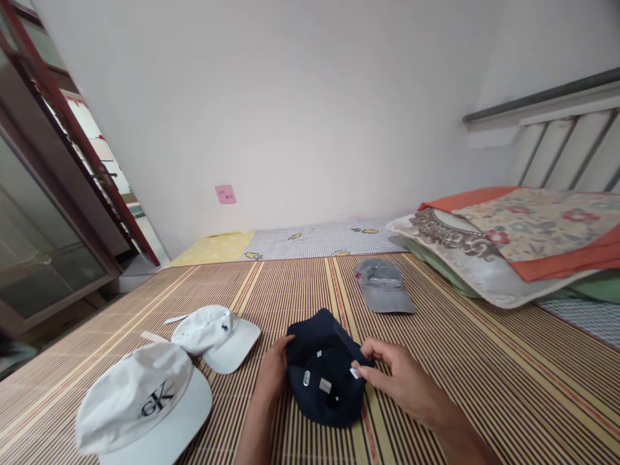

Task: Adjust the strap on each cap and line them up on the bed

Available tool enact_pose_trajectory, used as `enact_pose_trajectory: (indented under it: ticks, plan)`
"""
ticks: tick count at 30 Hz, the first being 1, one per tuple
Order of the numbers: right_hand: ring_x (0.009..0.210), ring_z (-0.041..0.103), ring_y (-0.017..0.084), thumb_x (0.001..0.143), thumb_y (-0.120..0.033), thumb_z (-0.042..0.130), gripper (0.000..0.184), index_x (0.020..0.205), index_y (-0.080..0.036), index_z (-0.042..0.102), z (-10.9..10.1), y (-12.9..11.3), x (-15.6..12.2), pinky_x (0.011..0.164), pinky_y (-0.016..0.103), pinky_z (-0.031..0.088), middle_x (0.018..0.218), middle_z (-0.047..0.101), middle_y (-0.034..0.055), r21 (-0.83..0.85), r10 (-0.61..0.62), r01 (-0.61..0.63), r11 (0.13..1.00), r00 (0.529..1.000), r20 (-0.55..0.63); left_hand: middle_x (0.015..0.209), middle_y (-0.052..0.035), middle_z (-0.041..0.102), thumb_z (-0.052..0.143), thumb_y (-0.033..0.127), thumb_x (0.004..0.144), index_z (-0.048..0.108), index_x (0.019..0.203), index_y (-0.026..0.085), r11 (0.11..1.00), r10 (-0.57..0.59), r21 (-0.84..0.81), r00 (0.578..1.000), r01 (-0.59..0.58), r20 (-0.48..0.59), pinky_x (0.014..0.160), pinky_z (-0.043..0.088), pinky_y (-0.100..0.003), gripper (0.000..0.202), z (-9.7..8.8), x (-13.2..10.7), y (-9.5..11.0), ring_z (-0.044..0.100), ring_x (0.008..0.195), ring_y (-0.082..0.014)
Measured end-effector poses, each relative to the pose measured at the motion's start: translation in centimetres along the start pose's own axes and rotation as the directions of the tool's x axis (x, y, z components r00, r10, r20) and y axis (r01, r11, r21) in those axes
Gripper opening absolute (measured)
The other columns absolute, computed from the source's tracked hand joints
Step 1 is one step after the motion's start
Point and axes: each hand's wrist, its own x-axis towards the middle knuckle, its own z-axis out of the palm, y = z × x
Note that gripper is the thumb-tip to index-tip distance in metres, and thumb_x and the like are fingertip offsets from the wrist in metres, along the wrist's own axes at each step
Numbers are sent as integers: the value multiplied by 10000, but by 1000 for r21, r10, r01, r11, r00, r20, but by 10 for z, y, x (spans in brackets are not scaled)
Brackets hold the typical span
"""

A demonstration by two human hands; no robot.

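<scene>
on the striped mat (475, 336), near centre | right grip (404, 382): thumb and forefinger pinched on navy cap (323, 405) beside white tag (354, 372) | left grip (272, 371): against its left edge, closure indeterminable | cap hollow side up | two white caps (135, 394) left | grey cap (385, 287) beyond, right

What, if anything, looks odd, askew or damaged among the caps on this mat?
Only the navy cap stands out: between the left hand and right hand, it shows its inside, while the cK cap, the smaller white cap and the gray cap sit crown up. No clear damage shows.
</scene>
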Motion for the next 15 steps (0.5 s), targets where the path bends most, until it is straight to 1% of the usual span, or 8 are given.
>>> enact_pose_trajectory:
  ticks: [4,6,7,8,9,11,13,15]
  plan:
    - [791,584,193,862,-317,624,133,775,-223,589,2,-10,-1,760,337,421,789,616,-11,-61,5,-6,998,1000,-17,1259,-161,772,432,207,936,765,1146,174,1000,-9,23,1000,9,11,1144,503,-487,395,-7,-2,15,708,1231,-267]
    - [778,573,189,868,-330,616,144,775,-225,583,4,-16,-3,746,337,413,783,606,-14,-82,12,-14,997,1000,-28,1302,-179,736,447,220,934,754,1155,159,999,4,39,1000,-4,-9,1162,474,-493,383,-16,-9,34,670,1277,-282]
    - [774,568,187,871,-335,613,148,777,-227,579,5,-19,-4,737,336,409,781,601,-15,-79,7,-10,997,1000,-29,1304,-178,724,463,227,928,741,1177,157,999,15,46,1000,-15,-17,1138,486,-486,379,-21,-13,46,672,1251,-284]
    - [765,562,183,872,-338,610,154,772,-228,571,7,-20,-4,724,332,406,772,591,-17,-70,-1,-1,998,1000,-26,1267,-169,725,471,249,936,724,1210,161,998,29,63,999,-27,-20,1063,526,-471,383,-28,-19,61,693,1162,-280]
    - [752,559,179,875,-338,608,159,767,-230,562,8,-21,-5,707,327,403,759,582,-20,-55,-6,5,998,1000,-24,1234,-154,730,490,287,945,715,1232,173,997,25,77,1000,-26,7,970,555,-448,383,-34,-25,75,708,1040,-266]
    - [725,566,172,878,-328,603,158,765,-232,550,11,-21,-5,671,316,404,736,573,-25,-11,-5,5,1000,1000,-21,1206,-115,741,558,338,927,725,1228,218,997,-14,77,989,3,147,823,556,-407,365,-44,-36,103,683,826,-228]
    - [729,602,174,887,-313,592,128,793,-228,577,12,-19,-4,664,310,429,745,607,-17,43,11,-11,999,1000,-18,1198,-81,760,638,275,855,742,1219,258,996,-58,79,954,36,295,862,534,-401,379,-50,-46,124,690,887,-240]
    - [781,660,188,905,-306,581,111,853,-219,625,13,-17,-3,705,319,477,790,674,6,96,21,-20,995,1000,-14,1245,-69,764,690,208,789,746,1232,272,993,-101,91,920,72,379,1001,488,-425,451,-49,-53,135,686,1089,-279]
